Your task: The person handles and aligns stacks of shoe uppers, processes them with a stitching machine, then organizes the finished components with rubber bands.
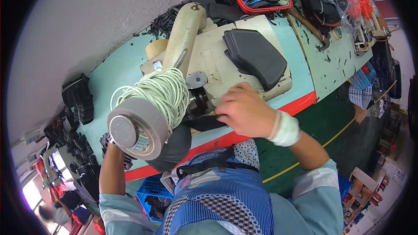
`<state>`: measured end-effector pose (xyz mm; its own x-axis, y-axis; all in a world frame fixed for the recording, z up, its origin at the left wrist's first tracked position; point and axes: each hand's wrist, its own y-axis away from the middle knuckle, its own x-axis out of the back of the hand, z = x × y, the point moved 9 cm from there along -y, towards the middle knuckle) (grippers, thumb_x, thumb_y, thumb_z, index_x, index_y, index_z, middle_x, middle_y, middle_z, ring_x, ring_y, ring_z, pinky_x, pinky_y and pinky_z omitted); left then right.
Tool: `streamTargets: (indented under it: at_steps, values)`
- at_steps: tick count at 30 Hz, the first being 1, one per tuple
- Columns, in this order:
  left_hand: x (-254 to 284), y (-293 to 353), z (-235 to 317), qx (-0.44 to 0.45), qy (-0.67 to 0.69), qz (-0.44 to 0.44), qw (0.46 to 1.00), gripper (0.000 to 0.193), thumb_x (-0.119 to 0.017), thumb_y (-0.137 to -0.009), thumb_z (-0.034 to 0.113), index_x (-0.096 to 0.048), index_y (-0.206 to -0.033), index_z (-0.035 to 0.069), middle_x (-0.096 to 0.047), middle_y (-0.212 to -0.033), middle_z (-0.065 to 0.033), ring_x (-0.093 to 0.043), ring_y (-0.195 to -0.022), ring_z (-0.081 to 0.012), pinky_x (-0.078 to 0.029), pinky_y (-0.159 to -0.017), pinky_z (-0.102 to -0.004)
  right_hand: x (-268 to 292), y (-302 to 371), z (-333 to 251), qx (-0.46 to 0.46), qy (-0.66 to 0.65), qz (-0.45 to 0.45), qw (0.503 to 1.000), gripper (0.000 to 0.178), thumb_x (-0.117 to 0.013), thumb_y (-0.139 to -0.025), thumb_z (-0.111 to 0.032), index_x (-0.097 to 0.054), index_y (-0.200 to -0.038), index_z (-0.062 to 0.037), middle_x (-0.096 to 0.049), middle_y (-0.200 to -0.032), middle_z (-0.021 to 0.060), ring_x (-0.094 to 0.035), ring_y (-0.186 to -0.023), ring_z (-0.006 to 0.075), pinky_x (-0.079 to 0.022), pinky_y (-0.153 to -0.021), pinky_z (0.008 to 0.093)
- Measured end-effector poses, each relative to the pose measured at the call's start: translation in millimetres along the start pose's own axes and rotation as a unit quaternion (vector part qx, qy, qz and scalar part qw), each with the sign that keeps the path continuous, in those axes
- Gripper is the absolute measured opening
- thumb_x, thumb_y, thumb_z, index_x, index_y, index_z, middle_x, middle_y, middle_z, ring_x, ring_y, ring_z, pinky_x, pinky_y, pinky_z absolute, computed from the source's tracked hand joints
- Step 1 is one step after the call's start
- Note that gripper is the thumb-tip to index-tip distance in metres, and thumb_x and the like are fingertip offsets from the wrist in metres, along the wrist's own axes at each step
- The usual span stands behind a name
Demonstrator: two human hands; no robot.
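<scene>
My right hand (244, 109) is beside the metal roller (199, 100) of a cream-coloured machine (185, 39). Its fingers are pinched on the end of a black strip of material (205, 123), which runs left below the roller. On the machine's bed lies a stack of dark grey cut panels (257, 56). My left forearm (112, 169) reaches up at the left, but that hand is hidden behind a grey roll of tape (159, 130) and a coil of pale cord (161, 91) on the machine's head. A larger dark piece (174, 148) hangs below the coil.
A red basket (261, 8) with scissors and scraps stands at the back, near a hammer (311, 28). Black stacked pieces (78, 98) lie at the left of the table. Below the red table edge (296, 104) sits a blue crate (152, 193). Another person (52, 213) is far left.
</scene>
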<state>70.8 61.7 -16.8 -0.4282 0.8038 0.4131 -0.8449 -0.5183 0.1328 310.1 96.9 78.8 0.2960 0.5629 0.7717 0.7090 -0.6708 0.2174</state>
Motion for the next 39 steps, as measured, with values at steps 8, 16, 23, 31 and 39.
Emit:
streamTargets:
  at_steps: [8, 16, 23, 31, 39]
  values:
    - [-1, -5, -8, 0.022, -0.009, -0.008, 1.000, 0.035, -0.061, -0.081, 0.030, -0.061, -0.103, 0.003, -0.063, -0.100, -0.0206, -0.062, -0.096, -0.0287, -0.047, -0.086, -0.0385, -1, -14, -17, 0.079, -0.004, 0.144, 0.986, 0.013, -0.068, -0.071, -0.017, -0.069, -0.080, -0.0081, -0.057, -0.074, 0.0122, -0.054, -0.086, 0.0274, -0.041, -0.076, 0.0389]
    - [-18, -30, -11, 0.143, -0.050, 0.013, 0.988, 0.035, -0.061, -0.080, 0.031, -0.063, -0.100, 0.003, -0.064, -0.097, -0.0211, -0.063, -0.094, -0.0295, -0.047, -0.085, -0.0393, -1, -6, -18, 0.068, -0.119, 0.069, 0.988, 0.016, -0.072, -0.069, -0.017, -0.069, -0.082, -0.0082, -0.056, -0.090, 0.0122, -0.050, -0.094, 0.0279, -0.042, -0.079, 0.0360]
    - [9, 7, -29, 0.196, -0.078, 0.019, 0.977, 0.034, -0.061, -0.079, 0.032, -0.064, -0.097, 0.003, -0.065, -0.095, -0.0215, -0.063, -0.093, -0.0302, -0.047, -0.084, -0.0400, 0, 23, 15, -0.063, -0.151, 0.015, 0.986, 0.019, -0.073, -0.067, -0.010, -0.067, -0.085, -0.0081, -0.057, -0.095, 0.0122, -0.053, -0.092, 0.0278, -0.043, -0.076, 0.0390]
    - [-22, -24, -19, 0.172, -0.094, 0.002, 0.981, 0.034, -0.062, -0.078, 0.033, -0.066, -0.094, 0.004, -0.066, -0.092, -0.0220, -0.064, -0.091, -0.0310, -0.048, -0.084, -0.0408, 11, -2, -13, 0.053, -0.080, 0.104, 0.990, 0.019, -0.070, -0.070, -0.010, -0.069, -0.089, -0.0083, -0.059, -0.094, 0.0087, -0.053, -0.096, 0.0300, -0.042, -0.081, 0.0411]
    - [-21, -14, -13, 0.131, -0.038, 0.008, 0.991, 0.033, -0.062, -0.079, 0.033, -0.066, -0.092, 0.004, -0.066, -0.089, -0.0207, -0.064, -0.088, -0.0294, -0.048, -0.081, -0.0395, 99, 63, 6, -0.022, 0.201, 0.410, 0.890, 0.017, -0.069, -0.068, -0.003, -0.063, -0.084, -0.0009, -0.060, -0.080, 0.0093, -0.057, -0.075, 0.0272, -0.046, -0.068, 0.0380]
